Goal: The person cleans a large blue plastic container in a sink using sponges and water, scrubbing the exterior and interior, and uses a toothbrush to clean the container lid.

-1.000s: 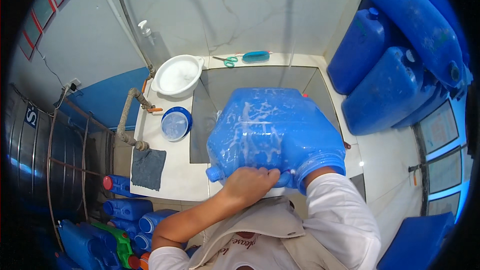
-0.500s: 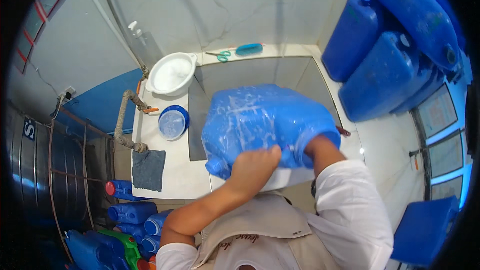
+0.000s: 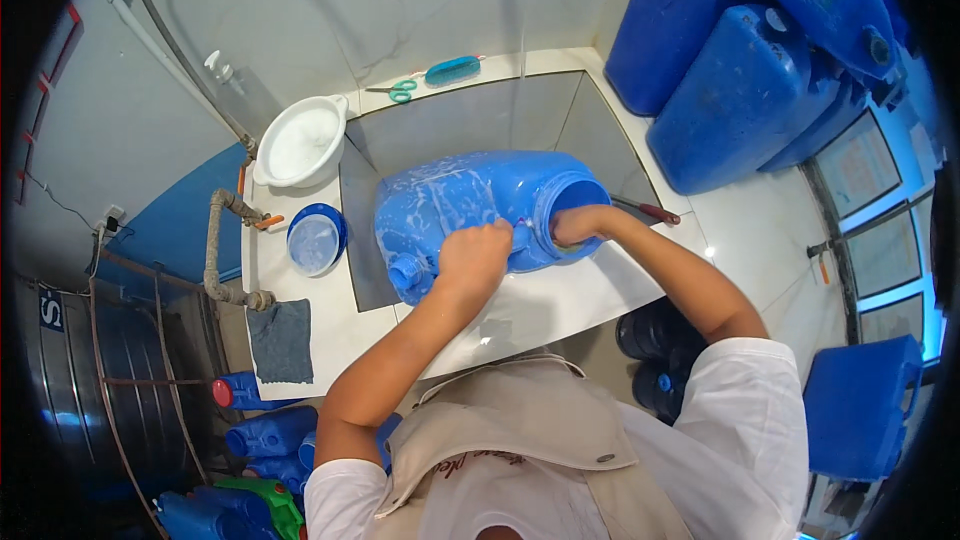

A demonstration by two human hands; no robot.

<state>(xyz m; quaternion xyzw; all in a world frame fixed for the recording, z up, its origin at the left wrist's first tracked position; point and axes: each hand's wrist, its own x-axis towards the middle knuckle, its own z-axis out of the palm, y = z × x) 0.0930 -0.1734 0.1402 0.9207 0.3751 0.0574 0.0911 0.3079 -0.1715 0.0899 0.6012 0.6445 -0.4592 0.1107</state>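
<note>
— Two hands are seen at the blue jug (image 3: 470, 195); how is each set?

— The left hand (image 3: 476, 262) is curled into a fist, apparently closed over the jug's handle, which is mostly covered by it. The right hand (image 3: 580, 225) is reached into the wide mouth (image 3: 545, 215); its fingers are partly hidden, so how far it is opened, or what is held, cannot be told.

— Which way is the jug pointed?

— It is laid on its side over the sink (image 3: 450, 125), just beyond the left hand. Its long axis is set crosswise, left to right. The mouth is turned rightward and toward the person, its rim closely ringed about the right hand. The small cap (image 3: 405, 272) is placed left of the left hand. Much of the sink is blocked from view by the jug.

— What else is found around?

— Right of the right hand, a reddish-brown handle (image 3: 660, 213) is seen. Farther left of the left hand are placed a round blue dish (image 3: 317, 240), a grey cloth (image 3: 281, 342) and a sudsy white basin (image 3: 302, 140). Beyond both hands, a teal brush (image 3: 453, 71) and green-handled scissors (image 3: 402, 91) are laid. Blue jerrycans (image 3: 735, 100) are stacked far right.
</note>
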